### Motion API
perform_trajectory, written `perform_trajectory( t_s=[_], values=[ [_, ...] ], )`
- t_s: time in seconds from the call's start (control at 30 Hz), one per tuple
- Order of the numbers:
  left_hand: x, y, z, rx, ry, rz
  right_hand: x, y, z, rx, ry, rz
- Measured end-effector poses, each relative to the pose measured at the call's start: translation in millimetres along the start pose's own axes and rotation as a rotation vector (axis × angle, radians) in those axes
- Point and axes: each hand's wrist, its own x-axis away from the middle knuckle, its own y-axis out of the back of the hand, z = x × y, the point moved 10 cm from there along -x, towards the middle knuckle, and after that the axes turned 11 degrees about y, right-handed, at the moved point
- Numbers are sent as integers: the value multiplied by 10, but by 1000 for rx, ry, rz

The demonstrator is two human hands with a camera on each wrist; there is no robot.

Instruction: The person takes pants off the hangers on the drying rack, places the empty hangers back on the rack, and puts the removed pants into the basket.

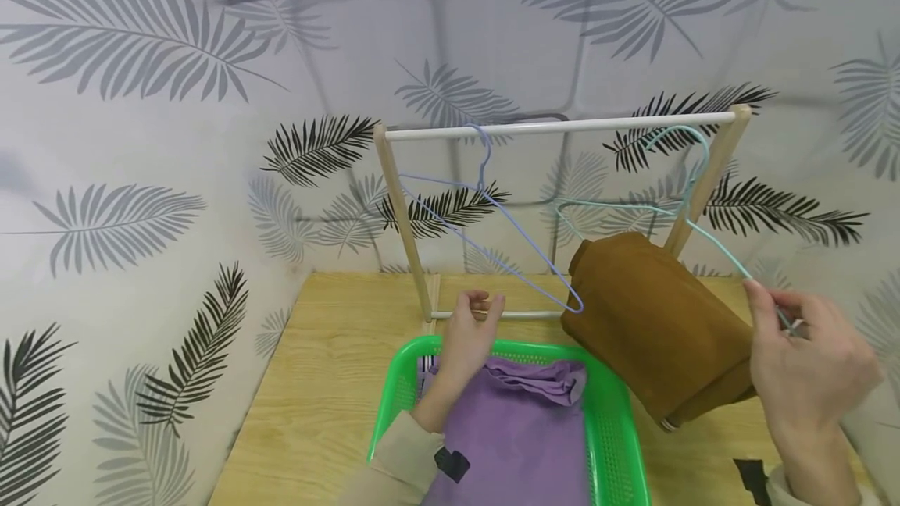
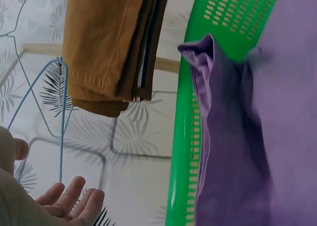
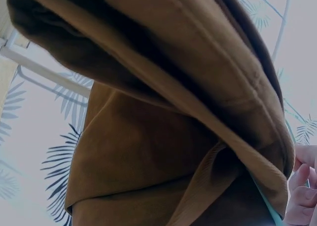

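Observation:
In the head view my right hand (image 1: pixel 812 358) pinches the right end of a mint-green hanger (image 1: pixel 724 247). Folded brown cloth (image 1: pixel 654 326) hangs over that hanger's lower part, beside the basket. The mint hanger's hook is near the rail's right end; whether it rests on the rail I cannot tell. My left hand (image 1: pixel 469 334), fingers loosely bent and holding nothing, is above the basket's back rim, below a blue hanger (image 1: pixel 520 229) hooked on the rail. The left wrist view shows its fingers (image 2: pixel 74 201) near the blue hanger (image 2: pixel 63 112). The right wrist view is mostly brown cloth (image 3: pixel 143 141).
A rack with a white rail (image 1: pixel 562 126) and wooden posts (image 1: pixel 404 225) stands at the back of the wooden table (image 1: pixel 316 365). A green basket (image 1: pixel 619 443) holds folded purple cloth (image 1: pixel 513 443) in front. A leaf-patterned wall covering (image 1: pixel 141 201) is behind.

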Motion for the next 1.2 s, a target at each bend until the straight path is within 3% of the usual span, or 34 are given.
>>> perform_trajectory(
  t_s=[0.27,0.43,0.7,0.93,1.2],
  values=[
    [112,-416,182,141,70,105,12,-4,15,-31,-26,-1],
    [134,-666,216,238,120,144,15,12,17,-24,-56,-8],
    [242,-1088,302,508,269,221,-3,6,68,-40,-64,-20],
    [296,-1302,331,680,386,237,-12,-17,112,-30,-69,-4],
    [308,-1542,322,869,462,240,-6,-49,142,-23,-82,18]
  ],
)
